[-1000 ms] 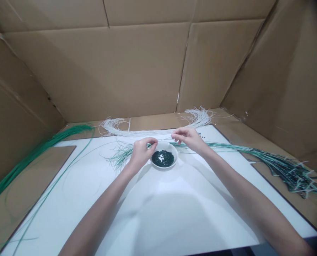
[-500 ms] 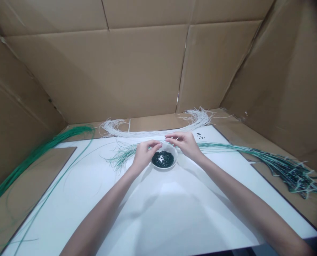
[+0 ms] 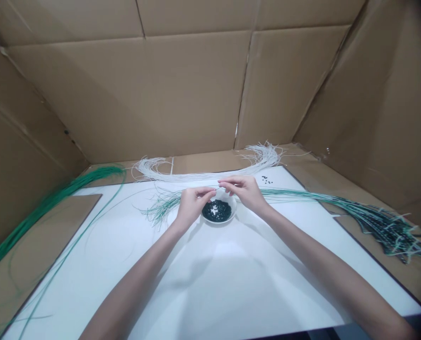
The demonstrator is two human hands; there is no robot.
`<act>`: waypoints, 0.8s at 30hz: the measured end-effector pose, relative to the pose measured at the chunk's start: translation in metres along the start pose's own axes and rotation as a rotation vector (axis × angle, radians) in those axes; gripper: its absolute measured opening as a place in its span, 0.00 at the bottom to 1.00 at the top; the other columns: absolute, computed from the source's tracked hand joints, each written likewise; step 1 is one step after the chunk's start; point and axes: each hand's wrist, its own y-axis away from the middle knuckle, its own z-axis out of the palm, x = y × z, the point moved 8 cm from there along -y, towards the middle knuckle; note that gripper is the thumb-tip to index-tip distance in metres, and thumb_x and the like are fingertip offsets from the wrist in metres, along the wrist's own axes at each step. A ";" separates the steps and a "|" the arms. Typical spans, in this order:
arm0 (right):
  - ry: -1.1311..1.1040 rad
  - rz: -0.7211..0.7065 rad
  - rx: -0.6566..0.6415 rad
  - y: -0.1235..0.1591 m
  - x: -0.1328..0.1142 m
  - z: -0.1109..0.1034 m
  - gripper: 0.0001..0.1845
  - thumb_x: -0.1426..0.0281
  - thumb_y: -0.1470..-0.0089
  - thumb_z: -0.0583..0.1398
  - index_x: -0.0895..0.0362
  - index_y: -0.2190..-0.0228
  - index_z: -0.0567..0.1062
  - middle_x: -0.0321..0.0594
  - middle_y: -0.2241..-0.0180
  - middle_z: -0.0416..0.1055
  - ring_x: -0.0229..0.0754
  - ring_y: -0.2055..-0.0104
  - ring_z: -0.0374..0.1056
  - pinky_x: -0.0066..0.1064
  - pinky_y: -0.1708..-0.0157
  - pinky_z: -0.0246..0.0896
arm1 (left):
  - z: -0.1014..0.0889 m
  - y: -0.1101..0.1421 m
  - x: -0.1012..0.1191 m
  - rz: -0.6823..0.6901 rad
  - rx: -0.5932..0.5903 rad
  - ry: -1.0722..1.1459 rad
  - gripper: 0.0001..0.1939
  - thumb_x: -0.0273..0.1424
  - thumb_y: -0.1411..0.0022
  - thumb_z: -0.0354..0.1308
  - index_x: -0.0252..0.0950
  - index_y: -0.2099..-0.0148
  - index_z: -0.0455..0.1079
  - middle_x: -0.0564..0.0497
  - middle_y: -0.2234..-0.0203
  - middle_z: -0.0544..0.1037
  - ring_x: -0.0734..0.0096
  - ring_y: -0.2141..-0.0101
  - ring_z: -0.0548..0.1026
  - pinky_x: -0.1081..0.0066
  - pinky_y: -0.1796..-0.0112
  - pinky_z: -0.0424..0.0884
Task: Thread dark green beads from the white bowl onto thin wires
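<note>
Above a small white bowl [image 3: 232,212] of dark beads [image 3: 215,211], my two hands meet with their fingertips almost touching. My left hand [image 3: 193,204] pinches what looks like the end of a thin cord [image 3: 139,191]; a faint strand curves away to its left. My right hand [image 3: 245,190] is closed in a pinch at the bowl's far rim, and whatever lies between its fingertips is too small to make out. Behind both hands runs a bundle of green strings [image 3: 288,193], its frayed ends to the left and its dark beaded, knotted ends to the right.
A curved bundle of white strings [image 3: 203,177] lies at the back edge of the white board [image 3: 210,278]. Long green cords [image 3: 51,208] stretch along the left. A few loose dark beads [image 3: 267,180] are at the back right. Cardboard walls [image 3: 192,94] enclose three sides.
Very little differs. The fingertips of both hands shift slightly above the bowl, the left ones a touch to the right; everything else stays in place.
</note>
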 end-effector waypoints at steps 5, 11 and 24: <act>-0.096 0.060 -0.052 -0.003 0.002 -0.001 0.12 0.63 0.62 0.64 0.59 0.75 0.79 0.43 0.70 0.76 0.37 0.74 0.67 0.26 0.80 0.63 | 0.000 -0.001 0.003 0.042 -0.015 -0.006 0.12 0.34 0.48 0.56 0.33 0.64 0.76 0.47 0.67 0.79 0.65 0.66 0.75 0.71 0.63 0.68; -0.242 0.167 -0.101 0.000 0.005 0.005 0.14 0.64 0.64 0.65 0.62 0.76 0.77 0.40 0.79 0.73 0.37 0.76 0.68 0.30 0.72 0.66 | -0.001 -0.001 0.005 0.077 0.002 -0.100 0.12 0.35 0.47 0.56 0.34 0.66 0.76 0.48 0.70 0.78 0.67 0.70 0.73 0.72 0.67 0.66; -0.162 0.160 -0.070 -0.005 0.013 -0.002 0.14 0.61 0.61 0.64 0.61 0.77 0.75 0.40 0.78 0.72 0.36 0.76 0.67 0.26 0.76 0.62 | 0.000 -0.003 -0.002 0.048 0.008 -0.064 0.11 0.35 0.47 0.54 0.33 0.69 0.73 0.47 0.70 0.78 0.68 0.69 0.73 0.72 0.64 0.66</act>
